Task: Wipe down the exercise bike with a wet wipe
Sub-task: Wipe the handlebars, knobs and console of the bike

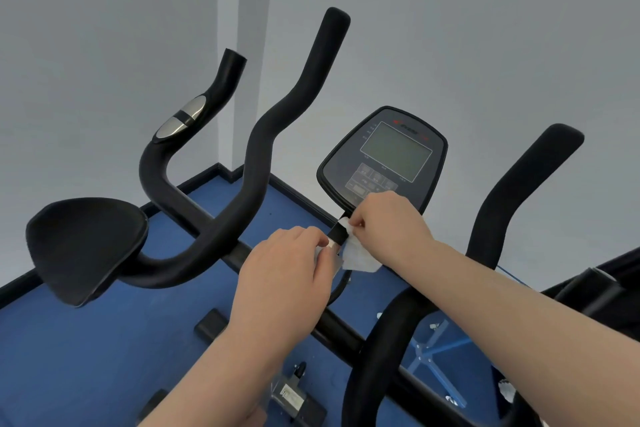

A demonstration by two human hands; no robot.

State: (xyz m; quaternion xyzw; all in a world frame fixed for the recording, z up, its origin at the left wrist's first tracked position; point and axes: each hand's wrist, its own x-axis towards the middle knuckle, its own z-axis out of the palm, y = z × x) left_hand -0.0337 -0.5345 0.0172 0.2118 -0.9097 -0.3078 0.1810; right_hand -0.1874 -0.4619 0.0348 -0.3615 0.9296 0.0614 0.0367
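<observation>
**Q:** Hands at the console stem: what does each one do?

**A:** Both hands work just below the console (382, 158) of the exercise bike (242, 255). Left hand (287, 274) has its fingers curled, pinching one end of the wet wipe (360, 258) against the black stem (337, 232) that carries the console. Right hand (384, 218) has its fingers curled too, pinching the other end just beside the stem, close under the console's lower edge. The wipe appears to pass round the stem, with a loose white flap hanging below the right hand.

**Q:** Where does the wipe lie, then?

**A:** Between the two hands, touching the stem below the console and above the crossbar (346, 326).

**Q:** How far along is the wiping?

**A:** That can only be judged. The stem is the part in hand. No surface shows a wet sheen or streaks that would mark it as done, so whether the console face, the curved handlebars (277, 107) to its left and right, or the arm pad (86, 246) far to its left are already cleaned cannot be told. Parts of the frame lower than the crossbar are mostly out of view.

**Q:** What probably remains?

**A:** Likely the rest of the stem, and any grips, pads and frame not yet covered.
</observation>
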